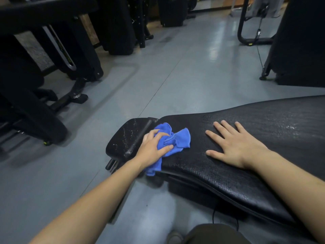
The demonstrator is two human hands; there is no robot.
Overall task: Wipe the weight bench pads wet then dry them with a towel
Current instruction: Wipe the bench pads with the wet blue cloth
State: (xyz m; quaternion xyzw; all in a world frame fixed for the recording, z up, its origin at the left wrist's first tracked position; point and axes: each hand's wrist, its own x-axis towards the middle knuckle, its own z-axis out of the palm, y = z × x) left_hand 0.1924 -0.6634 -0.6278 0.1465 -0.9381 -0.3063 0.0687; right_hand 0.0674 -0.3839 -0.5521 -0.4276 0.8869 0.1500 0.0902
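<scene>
A bunched blue cloth [173, 139] sits on the near end of the long black bench pad [263, 138], centre frame. My left hand [152, 148] grips it to wipe. My right hand [235, 145] lies spread flat on the pad, probably steadying me. A smaller pad [123, 136] lies left. No containers visible.

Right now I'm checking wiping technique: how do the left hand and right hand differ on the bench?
The left hand grips a bunched blue cloth; the right hand holds nothing. The left hand's fingers curl at the end of the long pad, beside the small pad; the right hand lies flat, fingers spread, farther along it. Both rest on that pad.
</scene>
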